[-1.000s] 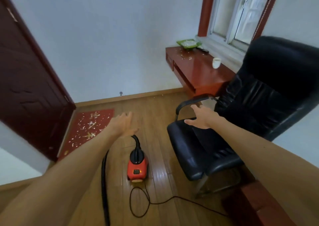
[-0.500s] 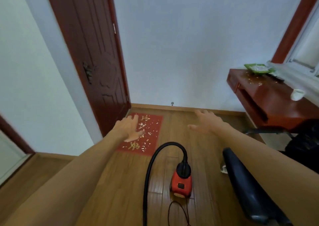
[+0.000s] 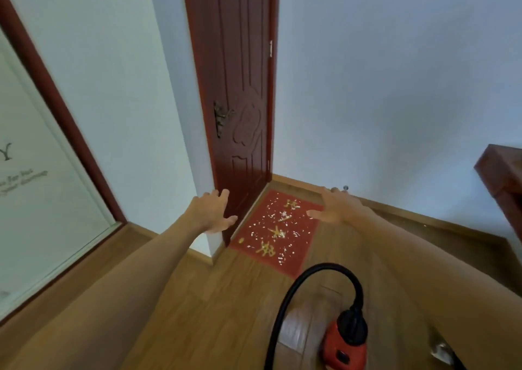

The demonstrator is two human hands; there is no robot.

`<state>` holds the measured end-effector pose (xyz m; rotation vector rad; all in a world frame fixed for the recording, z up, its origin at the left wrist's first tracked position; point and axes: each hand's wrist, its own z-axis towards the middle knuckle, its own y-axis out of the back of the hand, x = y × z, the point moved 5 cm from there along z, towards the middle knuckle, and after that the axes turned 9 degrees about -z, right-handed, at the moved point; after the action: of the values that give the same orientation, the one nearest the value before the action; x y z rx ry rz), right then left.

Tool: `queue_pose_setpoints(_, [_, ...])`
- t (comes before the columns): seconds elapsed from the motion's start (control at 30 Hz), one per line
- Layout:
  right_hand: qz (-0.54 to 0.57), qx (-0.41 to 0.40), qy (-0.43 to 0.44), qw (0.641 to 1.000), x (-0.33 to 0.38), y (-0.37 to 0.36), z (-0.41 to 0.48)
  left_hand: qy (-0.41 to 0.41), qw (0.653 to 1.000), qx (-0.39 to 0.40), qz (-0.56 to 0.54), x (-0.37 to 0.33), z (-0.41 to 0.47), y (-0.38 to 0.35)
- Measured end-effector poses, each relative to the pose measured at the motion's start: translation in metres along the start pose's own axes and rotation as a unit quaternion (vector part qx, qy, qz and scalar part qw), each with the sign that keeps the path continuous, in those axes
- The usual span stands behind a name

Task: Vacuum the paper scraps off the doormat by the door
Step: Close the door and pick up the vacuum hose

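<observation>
A red doormat (image 3: 299, 252) with gold characters lies on the wooden floor at the foot of the dark red door (image 3: 240, 87). White paper scraps (image 3: 272, 225) are scattered over it. A small red and black vacuum cleaner (image 3: 343, 341) stands on the floor at the bottom right, its black hose (image 3: 308, 277) arching up and back toward me. My left hand (image 3: 211, 212) is stretched out, fingers spread, in front of the door's lower edge. My right hand (image 3: 336, 207) is stretched out above the mat's right side, fingers straight. Both hold nothing.
A glass panel (image 3: 36, 186) in a dark red frame fills the left. A white wall corner (image 3: 175, 143) stands between it and the door. A red-brown desk's corner (image 3: 502, 169) juts in at the right edge. A wooden skirting board (image 3: 423, 217) runs along the far wall.
The view has swung left, away from the chair and desk, bringing the door and mat to the middle. Both hands stay stretched out and empty.
</observation>
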<state>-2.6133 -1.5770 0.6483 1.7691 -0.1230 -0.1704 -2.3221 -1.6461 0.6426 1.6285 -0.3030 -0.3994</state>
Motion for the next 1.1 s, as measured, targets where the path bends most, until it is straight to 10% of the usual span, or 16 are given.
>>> queue_pose_setpoints(0.53, [-0.014,0.01,0.093,0.996,0.092,0.003,0.178,0.065,0.998,-0.008,0.007,0.109,0.103,0.002])
queue_pose_setpoints(1.1, [0.023,0.041,-0.088,0.995,0.112,0.008,0.307,-0.121,0.991,0.048,-0.019,0.183,0.321,-0.002])
